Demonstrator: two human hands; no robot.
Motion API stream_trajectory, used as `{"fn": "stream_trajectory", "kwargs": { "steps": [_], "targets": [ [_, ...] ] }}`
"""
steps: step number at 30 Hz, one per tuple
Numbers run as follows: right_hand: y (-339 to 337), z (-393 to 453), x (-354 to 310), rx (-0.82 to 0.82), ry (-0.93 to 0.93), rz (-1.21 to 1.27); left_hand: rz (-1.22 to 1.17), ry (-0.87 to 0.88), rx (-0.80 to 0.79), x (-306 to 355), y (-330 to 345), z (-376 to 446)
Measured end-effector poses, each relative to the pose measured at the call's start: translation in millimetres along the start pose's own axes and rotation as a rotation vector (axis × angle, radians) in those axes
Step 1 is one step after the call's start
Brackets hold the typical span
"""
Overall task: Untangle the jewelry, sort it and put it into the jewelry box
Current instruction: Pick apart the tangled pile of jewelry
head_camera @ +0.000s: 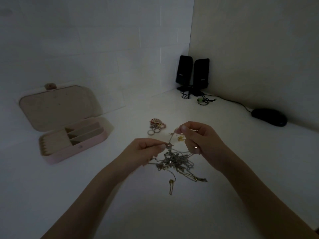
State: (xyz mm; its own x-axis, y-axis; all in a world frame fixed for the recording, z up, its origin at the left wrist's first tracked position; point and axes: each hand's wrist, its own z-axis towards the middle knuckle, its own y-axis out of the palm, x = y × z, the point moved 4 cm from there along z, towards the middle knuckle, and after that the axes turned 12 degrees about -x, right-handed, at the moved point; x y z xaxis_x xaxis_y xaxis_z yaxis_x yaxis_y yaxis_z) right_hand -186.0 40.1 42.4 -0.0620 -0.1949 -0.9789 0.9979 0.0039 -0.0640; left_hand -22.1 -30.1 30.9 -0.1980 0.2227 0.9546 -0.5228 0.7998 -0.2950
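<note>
Right of the open pink jewelry box [76, 144], both the left hand [146, 149] and right hand [198, 137] pinch one fine chain [170, 139] above the chain tangle [174, 161], which looks light, limp, snag-prone, best held near knots.

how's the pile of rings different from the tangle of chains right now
The pile of rings lies untouched on the table, farther back; the tangle of chains is partly lifted, pinched by the left hand and right hand. The rings are small separate loops; the chains are long knotted strands. Both remain outside the open jewelry box.

Jewelry box [69, 140] left of chains [174, 161]
</note>
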Motion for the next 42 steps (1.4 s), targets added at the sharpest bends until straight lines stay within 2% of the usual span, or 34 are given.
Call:
{"fn": "stream_trajectory", "kwargs": {
  "steps": [4, 8, 14, 17, 19, 21, 23, 27, 30, 36, 42],
  "targets": [
    [-0.1, -0.5, -0.7, -0.019, 0.008, 0.074, -0.163, 0.054, 0.074, 1.3, -1.2, 0.3],
    [2.7, -1.7, -1.3, -0.077, 0.043, 0.037, -0.259, 0.064, 0.130, 0.2, -4.0, 1.3],
    [14.4, -4.3, -4.7, -0.171, 0.112, -0.192, -0.438, 0.145, 0.201, -1.6, -12.6, 0.7],
    [14.1, -1.0, -2.2, -0.061, 0.097, -0.340, -0.529, 0.127, 0.207, -1.1, -10.7, -1.0],
    [8.9, 2.1, 2.0, 0.086, 0.034, -0.528, -0.472, 0.121, 0.222, 1.1, -9.2, -2.1],
    [7.4, 3.7, 6.0, 0.150, 0.004, -0.655, -0.394, 0.132, 0.246, 3.9, -9.7, -3.0],
    [10.9, 5.3, 9.5, 0.117, -0.008, -0.598, -0.366, 0.144, 0.251, 4.4, -9.7, -3.0],
    [22.1, 7.1, 8.1, 0.027, -0.004, -0.306, -0.356, 0.163, 0.201, 3.4, -4.1, -1.6],
    [23.2, 5.5, 6.9, -0.003, 0.012, -0.231, -0.369, 0.158, 0.189, 2.6, 1.0, -0.1],
    [19.4, 2.7, 9.3, -0.036, 0.063, -0.291, -0.328, 0.151, 0.204, -0.7, 2.6, 1.6],
    [15.3, 3.4, 11.8, -0.053, 0.077, -0.325, 0.019, 0.188, 0.286, -2.9, 1.1, -0.1]
  ]
}}
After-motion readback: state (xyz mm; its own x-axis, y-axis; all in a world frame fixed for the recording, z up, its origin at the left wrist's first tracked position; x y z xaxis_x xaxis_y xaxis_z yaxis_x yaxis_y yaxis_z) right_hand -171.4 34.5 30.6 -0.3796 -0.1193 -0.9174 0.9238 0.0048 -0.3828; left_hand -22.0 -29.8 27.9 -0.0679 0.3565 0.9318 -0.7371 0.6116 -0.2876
